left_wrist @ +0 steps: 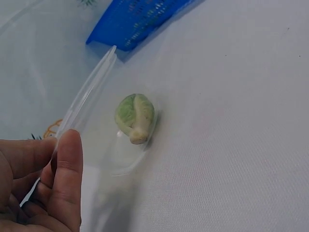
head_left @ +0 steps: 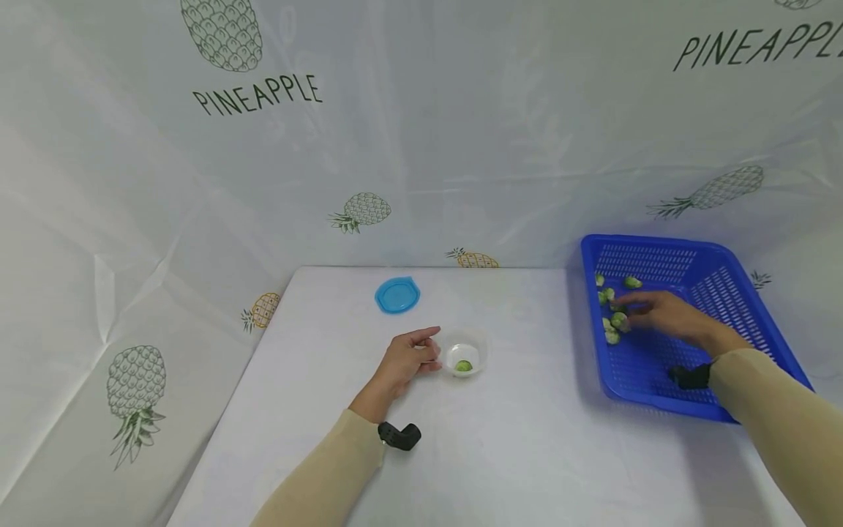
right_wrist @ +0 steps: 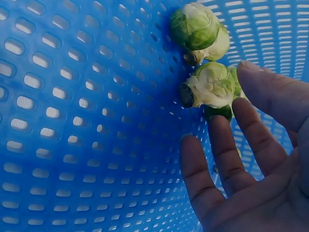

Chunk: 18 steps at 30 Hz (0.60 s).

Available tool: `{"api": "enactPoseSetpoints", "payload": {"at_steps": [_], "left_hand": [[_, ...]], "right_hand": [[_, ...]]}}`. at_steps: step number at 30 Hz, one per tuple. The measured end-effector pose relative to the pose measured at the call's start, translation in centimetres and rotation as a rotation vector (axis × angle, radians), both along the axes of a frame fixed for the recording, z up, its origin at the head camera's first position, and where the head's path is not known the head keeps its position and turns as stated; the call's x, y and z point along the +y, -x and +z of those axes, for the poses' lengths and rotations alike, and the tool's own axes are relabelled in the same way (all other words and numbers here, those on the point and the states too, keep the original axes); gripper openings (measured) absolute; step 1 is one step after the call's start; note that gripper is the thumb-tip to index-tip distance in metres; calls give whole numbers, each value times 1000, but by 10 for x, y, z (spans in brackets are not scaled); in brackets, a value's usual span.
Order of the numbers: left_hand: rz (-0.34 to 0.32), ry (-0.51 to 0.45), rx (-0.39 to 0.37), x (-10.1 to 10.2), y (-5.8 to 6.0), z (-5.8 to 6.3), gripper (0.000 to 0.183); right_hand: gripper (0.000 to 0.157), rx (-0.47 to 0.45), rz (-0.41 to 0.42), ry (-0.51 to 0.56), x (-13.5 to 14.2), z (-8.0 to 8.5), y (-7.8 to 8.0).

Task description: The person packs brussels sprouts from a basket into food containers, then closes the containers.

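My left hand [head_left: 403, 361] pinches the rim of a small clear plastic container [head_left: 476, 344] on the white table. One Brussels sprout [left_wrist: 135, 118] lies inside that container, its cut stem facing the camera in the left wrist view. Over to the right, my right hand [head_left: 665, 315] reaches into a blue plastic basket [head_left: 744, 293]. Its fingers are spread and slightly bent, right beside a Brussels sprout [right_wrist: 210, 87], with nothing gripped. Several more Brussels sprouts [head_left: 612, 337] lie along the basket's left side, partly covered by the fingers in the right wrist view.
A light blue lid [head_left: 398, 295] lies flat near the table's back edge, behind the container. The white table [head_left: 514, 454] stretches between container and basket. A pale sheet [head_left: 428, 132] printed with pineapples hangs behind and at the left side.
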<state>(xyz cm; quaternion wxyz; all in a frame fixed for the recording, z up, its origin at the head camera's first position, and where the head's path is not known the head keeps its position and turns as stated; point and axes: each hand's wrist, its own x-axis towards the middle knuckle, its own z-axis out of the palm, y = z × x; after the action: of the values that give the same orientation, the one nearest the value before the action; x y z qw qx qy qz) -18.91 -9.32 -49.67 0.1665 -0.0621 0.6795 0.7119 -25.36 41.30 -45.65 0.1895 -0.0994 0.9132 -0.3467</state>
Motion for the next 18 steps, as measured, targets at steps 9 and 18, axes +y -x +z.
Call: {"api": "enactPoseSetpoints", "payload": {"at_steps": [9, 18], "left_hand": [[12, -2, -6, 0, 1, -1, 51], [13, -4, -10, 0, 1, -1, 51]], "right_hand": [[53, 10, 16, -33, 2, -5, 2], [47, 40, 9, -71, 4, -5, 1]]}}
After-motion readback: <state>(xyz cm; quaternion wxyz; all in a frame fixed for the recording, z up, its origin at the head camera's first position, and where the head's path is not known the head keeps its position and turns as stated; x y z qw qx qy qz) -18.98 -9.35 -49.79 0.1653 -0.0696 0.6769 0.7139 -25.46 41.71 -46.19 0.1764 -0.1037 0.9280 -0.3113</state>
